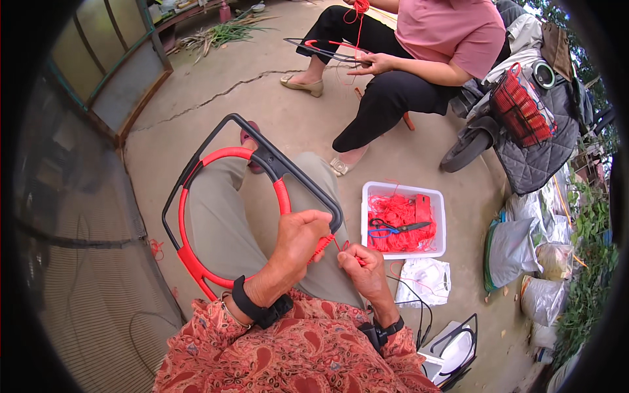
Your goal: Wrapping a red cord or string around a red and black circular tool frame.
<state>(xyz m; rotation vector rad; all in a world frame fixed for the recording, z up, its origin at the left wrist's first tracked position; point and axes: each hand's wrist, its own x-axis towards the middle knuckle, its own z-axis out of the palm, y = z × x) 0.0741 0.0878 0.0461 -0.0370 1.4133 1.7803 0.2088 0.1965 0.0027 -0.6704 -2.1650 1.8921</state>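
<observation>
Head view: red cord pinched nr the R corner of a black frame

Frame, w/ its red-and-black ring, sits over grey-green trousers. L hand: fingers closed on the frame nr that corner, beside red coils. R hand: fingers narrowed to a pinch on the cord. For neat winding, L hold should prob. be firm, R pull even, each turn snug agst the last w/o overlap. Scissors lie toward the near edge of the white tray.

The frame is black, the cord red.
</observation>
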